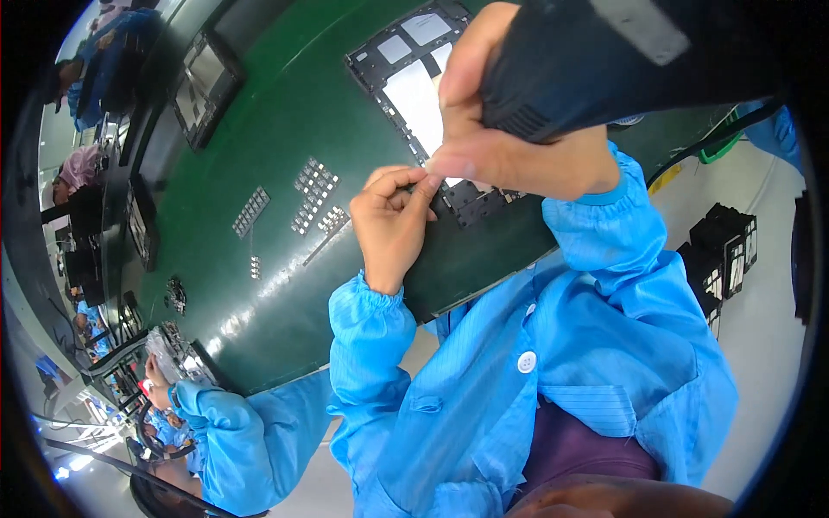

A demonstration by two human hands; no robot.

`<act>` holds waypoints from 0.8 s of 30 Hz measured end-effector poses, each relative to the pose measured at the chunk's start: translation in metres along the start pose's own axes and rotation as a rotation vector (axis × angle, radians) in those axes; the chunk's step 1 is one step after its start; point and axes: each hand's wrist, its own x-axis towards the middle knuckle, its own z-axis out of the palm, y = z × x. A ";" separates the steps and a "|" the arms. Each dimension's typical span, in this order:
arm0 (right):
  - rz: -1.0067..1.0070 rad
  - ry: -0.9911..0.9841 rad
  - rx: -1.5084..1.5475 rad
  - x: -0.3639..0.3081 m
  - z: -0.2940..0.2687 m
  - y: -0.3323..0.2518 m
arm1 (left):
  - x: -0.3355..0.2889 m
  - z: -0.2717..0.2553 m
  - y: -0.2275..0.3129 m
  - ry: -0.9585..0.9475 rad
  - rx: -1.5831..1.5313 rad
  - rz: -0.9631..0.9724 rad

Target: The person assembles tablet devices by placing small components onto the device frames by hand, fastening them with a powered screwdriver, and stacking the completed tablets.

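In front of me on the green table lies a flat black device frame [369, 67] with white panels set in it. My left hand [389, 220] is at its near-left edge, thumb and fingertips pinched together; whatever lies between them is too small to make out. My right hand [540, 160] wraps around a bulky dark tool [596, 73] with slotted vents, whose exact kind I cannot tell. The tool hides the frame's far right side. The right thumb tip meets the left fingertips over the frame's edge.
Left of my left hand, small silvery pieces lie in rows [315, 184], with another strip [251, 211] beside them. A similar frame [205, 91] stands farther left. A co-worker's blue sleeve [246, 440] reaches in at lower left. Black frames [721, 250] are stacked at right, near a cable [717, 138].
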 end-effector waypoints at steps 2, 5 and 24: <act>0.304 0.276 0.416 -0.004 0.029 -0.002 | 0.003 0.000 -0.007 0.033 0.011 0.095; 0.368 0.308 0.428 0.010 0.035 -0.008 | 0.006 0.000 -0.005 -0.009 0.017 0.115; 0.260 0.024 0.188 0.012 0.048 0.003 | 0.019 -0.004 0.016 -0.053 0.108 -0.007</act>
